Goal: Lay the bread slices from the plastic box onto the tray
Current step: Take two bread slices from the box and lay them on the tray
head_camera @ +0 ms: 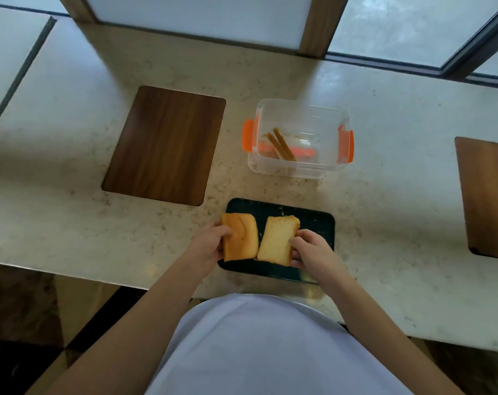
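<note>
A dark tray [316, 223] lies near the counter's front edge. Over its left side my left hand [210, 242] grips a golden bread slice [240, 236] by its left edge. My right hand [312, 249] holds a second, paler bread slice [277, 240] by its right edge, and the two slices touch at their near corners. Both slices are tilted; whether they rest on the tray is hard to tell. Behind the tray stands the clear plastic box [299, 166] with orange clips, holding only thin crust strips [282, 145] and crumbs.
A dark wooden board [163, 145] is set into the marble counter at the left. Another wooden board [487, 195] sits at the right edge of view. A window frame runs along the back. The counter's front edge is just below the tray.
</note>
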`<state>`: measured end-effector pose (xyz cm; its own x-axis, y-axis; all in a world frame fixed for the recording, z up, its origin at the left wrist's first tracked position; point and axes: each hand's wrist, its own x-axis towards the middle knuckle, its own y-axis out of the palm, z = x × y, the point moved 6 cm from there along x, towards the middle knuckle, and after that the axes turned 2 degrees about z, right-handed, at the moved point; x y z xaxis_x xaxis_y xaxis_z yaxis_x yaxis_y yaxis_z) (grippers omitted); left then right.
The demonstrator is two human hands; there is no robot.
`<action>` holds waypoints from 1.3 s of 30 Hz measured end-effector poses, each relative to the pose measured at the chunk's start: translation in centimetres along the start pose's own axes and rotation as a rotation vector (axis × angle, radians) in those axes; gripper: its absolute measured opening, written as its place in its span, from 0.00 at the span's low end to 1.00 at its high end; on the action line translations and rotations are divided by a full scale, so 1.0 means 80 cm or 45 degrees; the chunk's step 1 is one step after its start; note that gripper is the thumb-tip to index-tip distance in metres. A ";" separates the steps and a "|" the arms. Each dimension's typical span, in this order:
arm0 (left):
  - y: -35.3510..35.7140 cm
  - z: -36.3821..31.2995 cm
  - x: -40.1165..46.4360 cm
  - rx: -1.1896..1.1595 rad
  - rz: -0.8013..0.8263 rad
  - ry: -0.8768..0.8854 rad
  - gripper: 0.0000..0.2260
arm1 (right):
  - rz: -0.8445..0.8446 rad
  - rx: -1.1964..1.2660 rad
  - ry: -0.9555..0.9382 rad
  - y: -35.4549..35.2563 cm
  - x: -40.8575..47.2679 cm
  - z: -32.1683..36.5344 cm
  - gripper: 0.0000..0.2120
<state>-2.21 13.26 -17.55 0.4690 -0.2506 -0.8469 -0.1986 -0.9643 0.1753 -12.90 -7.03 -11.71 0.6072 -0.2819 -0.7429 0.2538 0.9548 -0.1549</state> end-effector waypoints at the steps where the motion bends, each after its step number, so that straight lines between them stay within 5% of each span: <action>1: 0.000 -0.003 0.002 -0.004 0.010 -0.005 0.19 | -0.008 0.006 0.008 -0.001 0.000 -0.001 0.07; 6: 0.001 -0.015 0.009 -0.184 0.036 -0.065 0.18 | -0.039 0.079 0.078 -0.008 -0.004 -0.014 0.07; 12: -0.006 0.000 0.016 -0.422 -0.224 -0.144 0.22 | -0.069 0.177 0.111 -0.018 -0.003 -0.026 0.08; 17: 0.026 0.006 0.016 -0.668 -0.069 -0.138 0.17 | -0.068 0.218 0.119 -0.023 -0.003 -0.029 0.07; 23: 0.043 0.028 0.013 -0.632 -0.122 -0.247 0.09 | -0.067 0.213 0.116 -0.029 -0.005 -0.033 0.07; 39: 0.048 0.024 0.008 -0.783 -0.268 -0.137 0.14 | -0.086 0.202 0.099 -0.038 -0.008 -0.055 0.08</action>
<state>-4.30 9.54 -18.36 0.3488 -0.0723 -0.9344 0.4308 -0.8731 0.2283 -17.37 -9.34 -13.66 0.5265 -0.3308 -0.7832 0.4112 0.9054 -0.1060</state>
